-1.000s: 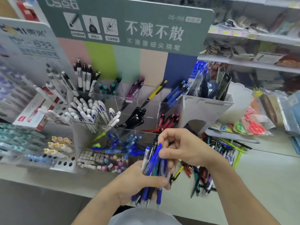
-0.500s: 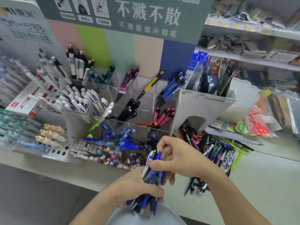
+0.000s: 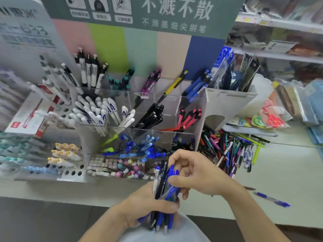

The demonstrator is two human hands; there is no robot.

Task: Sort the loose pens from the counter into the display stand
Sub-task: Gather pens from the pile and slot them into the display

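Note:
My left hand (image 3: 148,205) grips a bundle of mostly blue pens (image 3: 164,182), held upright in front of my chest. My right hand (image 3: 194,173) curls over the top of the bundle and pinches the blue pens there. Behind the hands stands the clear acrylic display stand (image 3: 201,109), its compartments holding white, black, red, blue, purple and yellow pens. A heap of loose pens (image 3: 227,151) lies on the counter (image 3: 288,172) to the right of the stand. One blue pen (image 3: 272,199) lies alone on the counter near my right forearm.
A tray of small erasers (image 3: 111,168) sits at the stand's foot. White peg racks with pens (image 3: 57,154) fill the left. A white cardboard holder (image 3: 230,100) with packaged refills stands right of the stand; packaged scissors (image 3: 272,119) lie beyond it. Shelves rise at the back right.
Both hands with the bundle have come lower and nearer to my body. The view has tilted down, and the heap and a single blue pen on the counter now show.

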